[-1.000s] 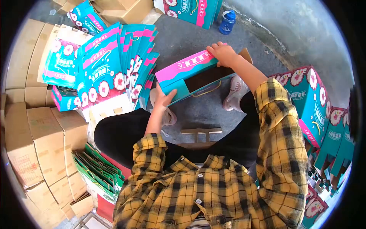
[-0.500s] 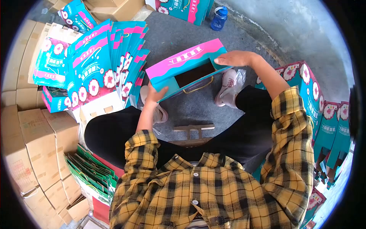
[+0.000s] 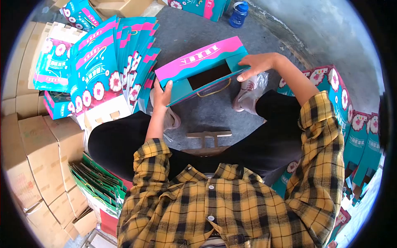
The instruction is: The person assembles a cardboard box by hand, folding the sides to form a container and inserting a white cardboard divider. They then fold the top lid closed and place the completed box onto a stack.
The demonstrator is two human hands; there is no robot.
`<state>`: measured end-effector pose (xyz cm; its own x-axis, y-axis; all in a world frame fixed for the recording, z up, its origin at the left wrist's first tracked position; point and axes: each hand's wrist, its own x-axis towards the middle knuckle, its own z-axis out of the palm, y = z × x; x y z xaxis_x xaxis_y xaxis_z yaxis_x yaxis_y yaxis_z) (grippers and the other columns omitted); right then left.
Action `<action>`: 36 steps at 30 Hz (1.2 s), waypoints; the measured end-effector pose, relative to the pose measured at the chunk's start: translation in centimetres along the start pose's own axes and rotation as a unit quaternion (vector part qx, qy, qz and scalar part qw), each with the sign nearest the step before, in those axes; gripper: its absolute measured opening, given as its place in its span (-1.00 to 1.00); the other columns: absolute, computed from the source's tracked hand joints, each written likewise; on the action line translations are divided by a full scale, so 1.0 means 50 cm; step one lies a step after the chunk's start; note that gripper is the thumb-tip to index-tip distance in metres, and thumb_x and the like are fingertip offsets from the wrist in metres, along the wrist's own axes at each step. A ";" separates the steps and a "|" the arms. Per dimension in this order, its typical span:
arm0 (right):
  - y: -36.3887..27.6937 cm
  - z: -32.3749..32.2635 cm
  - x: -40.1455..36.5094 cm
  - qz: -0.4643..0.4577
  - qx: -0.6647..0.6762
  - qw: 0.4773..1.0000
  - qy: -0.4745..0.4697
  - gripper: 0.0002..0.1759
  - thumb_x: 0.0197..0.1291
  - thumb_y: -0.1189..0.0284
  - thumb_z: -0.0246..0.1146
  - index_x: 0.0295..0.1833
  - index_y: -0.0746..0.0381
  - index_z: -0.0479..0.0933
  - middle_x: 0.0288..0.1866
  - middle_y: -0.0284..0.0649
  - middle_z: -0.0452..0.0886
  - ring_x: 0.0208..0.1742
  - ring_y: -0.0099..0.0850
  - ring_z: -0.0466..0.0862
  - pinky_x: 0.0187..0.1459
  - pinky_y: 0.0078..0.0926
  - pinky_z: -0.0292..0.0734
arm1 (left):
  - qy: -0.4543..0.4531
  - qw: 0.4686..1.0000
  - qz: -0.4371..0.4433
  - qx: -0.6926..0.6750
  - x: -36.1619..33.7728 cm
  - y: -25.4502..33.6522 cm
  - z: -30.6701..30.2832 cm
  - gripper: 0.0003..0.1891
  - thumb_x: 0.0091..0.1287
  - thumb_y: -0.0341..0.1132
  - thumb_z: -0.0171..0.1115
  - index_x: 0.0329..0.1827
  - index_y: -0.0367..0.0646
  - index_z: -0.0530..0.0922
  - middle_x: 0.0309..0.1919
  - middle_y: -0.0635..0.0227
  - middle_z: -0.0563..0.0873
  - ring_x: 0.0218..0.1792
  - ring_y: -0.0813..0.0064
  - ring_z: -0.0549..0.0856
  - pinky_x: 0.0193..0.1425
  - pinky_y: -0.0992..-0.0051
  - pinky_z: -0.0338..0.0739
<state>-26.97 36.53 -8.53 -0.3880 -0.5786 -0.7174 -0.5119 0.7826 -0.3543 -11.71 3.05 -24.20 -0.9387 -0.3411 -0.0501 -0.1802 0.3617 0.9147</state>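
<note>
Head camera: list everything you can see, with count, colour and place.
box: one, teal and pink, open, held at centre above the floor
flat boxes: a fanned stack, teal and pink, upper left
made-up boxes: several, teal and pink, right edge
cartons: many, brown, stacked at left
green packs: a flat stack, green, lower left
bottle: one, blue, top, on the floor
frame: one, wooden, between the legs
shoes: two, pale pink, under the box
shirt: one, yellow and black plaid, bottom
left hand: one, on the box's left end
right hand: one, on the box's right end
</note>
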 end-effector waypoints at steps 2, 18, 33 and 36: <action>-0.015 -0.018 -0.001 0.011 0.005 0.999 -0.043 0.13 -0.08 -0.40 0.08 0.25 0.46 0.30 0.24 0.14 0.37 0.30 -0.02 0.34 0.29 -0.19 0.22 | 0.005 1.000 0.016 0.005 0.000 0.005 0.000 -0.39 0.28 -0.07 0.20 0.27 -0.30 0.31 0.05 0.07 0.53 0.06 0.27 0.53 0.16 0.37 0.37; -0.029 -0.027 0.003 0.022 -0.022 0.999 0.026 -0.23 -0.02 -0.21 0.19 -0.08 0.35 0.55 -0.12 0.10 0.60 -0.06 -0.03 0.58 -0.04 -0.26 0.43 | -0.003 1.000 -0.006 -0.010 -0.014 0.045 -0.009 -0.26 0.24 0.00 0.19 0.35 -0.33 0.20 0.10 -0.05 0.50 0.14 0.19 0.50 0.23 0.36 0.32; 0.121 0.012 0.075 0.110 0.047 0.942 0.314 0.10 -0.24 -0.28 0.34 0.24 0.38 0.31 0.09 0.16 0.49 0.11 -0.02 0.53 0.14 -0.26 0.42 | 0.018 0.964 -0.146 -0.222 -0.051 0.117 -0.010 -0.18 0.33 0.31 -0.18 0.31 -0.32 0.26 0.17 0.08 0.46 0.23 0.21 0.43 0.30 0.37 0.25; 0.131 0.023 0.092 0.128 0.212 0.946 0.210 0.09 -0.19 -0.27 0.32 0.27 0.35 0.27 0.15 0.14 0.46 0.14 -0.09 0.51 0.16 -0.26 0.41 | -0.035 0.990 -0.128 -0.055 -0.038 0.086 -0.001 -0.21 0.29 0.26 -0.01 0.28 -0.32 0.28 0.15 0.11 0.48 0.21 0.24 0.43 0.29 0.39 0.25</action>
<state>-31.22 39.24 -14.83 -0.7729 -0.3290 -0.5426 -0.0411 0.8793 -0.4746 -10.68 5.20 -20.17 -0.8854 -0.3466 -0.3098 -0.3848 0.1728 0.9067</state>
